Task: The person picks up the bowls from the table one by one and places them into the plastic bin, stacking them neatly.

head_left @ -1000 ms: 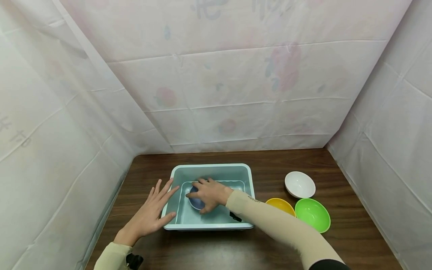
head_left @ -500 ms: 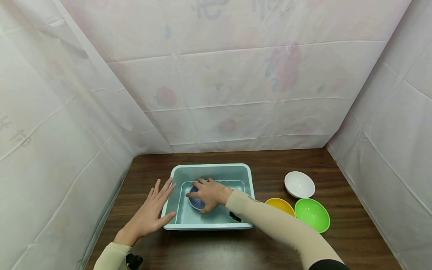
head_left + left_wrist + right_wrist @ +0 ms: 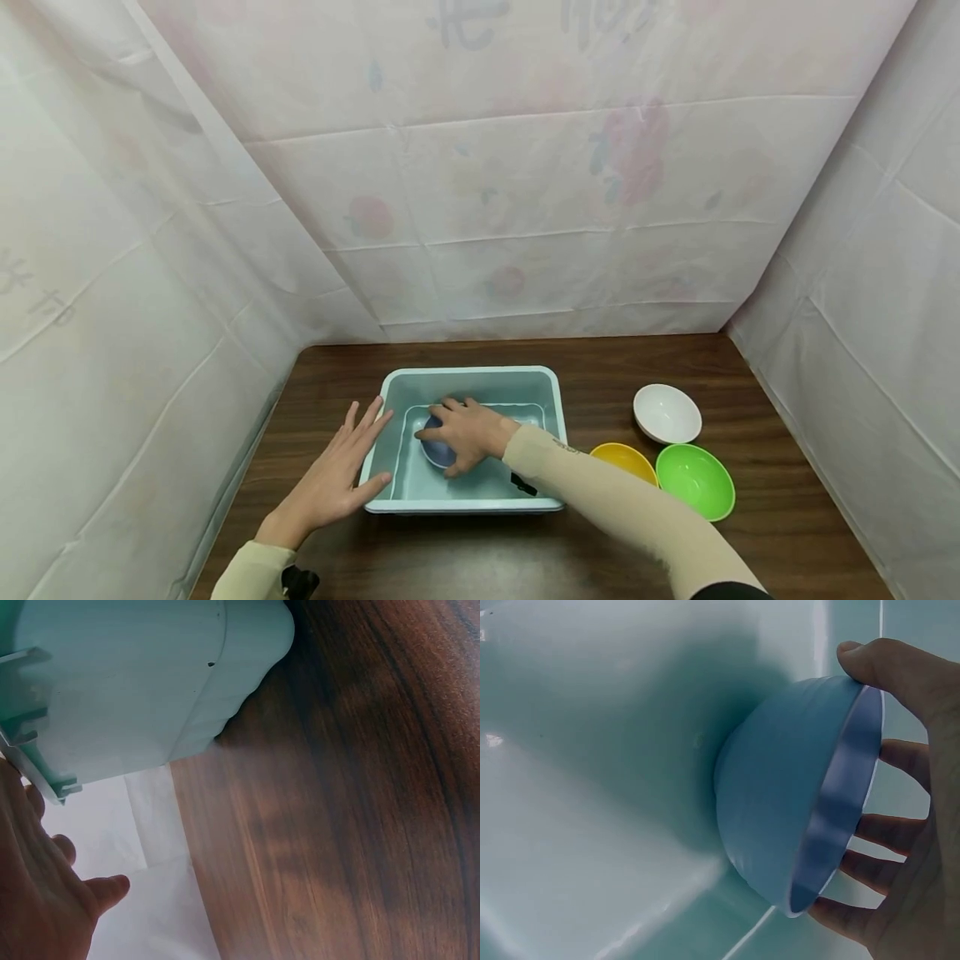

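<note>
Inside a pale teal plastic basin [image 3: 465,506] sits a small blue bowl [image 3: 437,453], upright toward the left side. From above, my right hand [image 3: 468,433] holds it by the rim, thumb on the near edge and fingers spread over to the far edge. The right wrist view shows the blue bowl [image 3: 780,787] on the basin floor, thumb and fingertips at its rim. My left hand [image 3: 330,483] lies along the basin's left rim, its fingers extended. In the left wrist view, part of the left hand [image 3: 37,877] appears beside the basin's outer wall [image 3: 127,690].
Right of the basin, a white bowl [image 3: 667,412], a green bowl [image 3: 695,479] and a yellow bowl [image 3: 625,457] stand close together on the dark wooden table [image 3: 420,558]. My right forearm partly covers the yellow bowl. White sheets [image 3: 480,200] hang around the table.
The view has tilted very slightly. Both hands and the bowls stay where they were.
</note>
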Demonstrator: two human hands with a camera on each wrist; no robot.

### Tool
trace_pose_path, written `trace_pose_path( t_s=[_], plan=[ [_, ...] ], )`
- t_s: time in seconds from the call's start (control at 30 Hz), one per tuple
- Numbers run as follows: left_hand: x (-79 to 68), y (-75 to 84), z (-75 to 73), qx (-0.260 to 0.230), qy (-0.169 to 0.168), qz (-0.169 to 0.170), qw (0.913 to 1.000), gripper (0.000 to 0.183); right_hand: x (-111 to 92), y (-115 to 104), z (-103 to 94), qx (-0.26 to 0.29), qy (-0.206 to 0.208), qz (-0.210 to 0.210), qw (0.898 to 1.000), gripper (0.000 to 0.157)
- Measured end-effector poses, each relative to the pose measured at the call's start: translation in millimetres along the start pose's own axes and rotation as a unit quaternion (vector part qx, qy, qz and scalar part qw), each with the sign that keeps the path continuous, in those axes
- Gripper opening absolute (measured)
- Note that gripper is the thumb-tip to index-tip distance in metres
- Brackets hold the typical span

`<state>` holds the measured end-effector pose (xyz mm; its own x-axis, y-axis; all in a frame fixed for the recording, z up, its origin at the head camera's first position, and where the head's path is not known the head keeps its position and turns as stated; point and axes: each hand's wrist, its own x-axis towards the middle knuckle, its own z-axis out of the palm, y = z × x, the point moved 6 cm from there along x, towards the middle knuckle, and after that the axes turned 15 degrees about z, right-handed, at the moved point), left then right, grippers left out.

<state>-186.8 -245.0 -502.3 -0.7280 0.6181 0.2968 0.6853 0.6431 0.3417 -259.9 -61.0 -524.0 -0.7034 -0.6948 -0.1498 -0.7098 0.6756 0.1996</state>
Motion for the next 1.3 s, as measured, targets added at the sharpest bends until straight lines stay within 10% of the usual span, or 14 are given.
trace_pose_path(
  t_s=[1.3],
  plan=[
    [-0.6,-2.4,2.3,-0.021,-0.002,-0.01,0.9997,0.084,-26,32,-56.4,0.127,-0.005,0.029,0.991,0.079]
  ],
)
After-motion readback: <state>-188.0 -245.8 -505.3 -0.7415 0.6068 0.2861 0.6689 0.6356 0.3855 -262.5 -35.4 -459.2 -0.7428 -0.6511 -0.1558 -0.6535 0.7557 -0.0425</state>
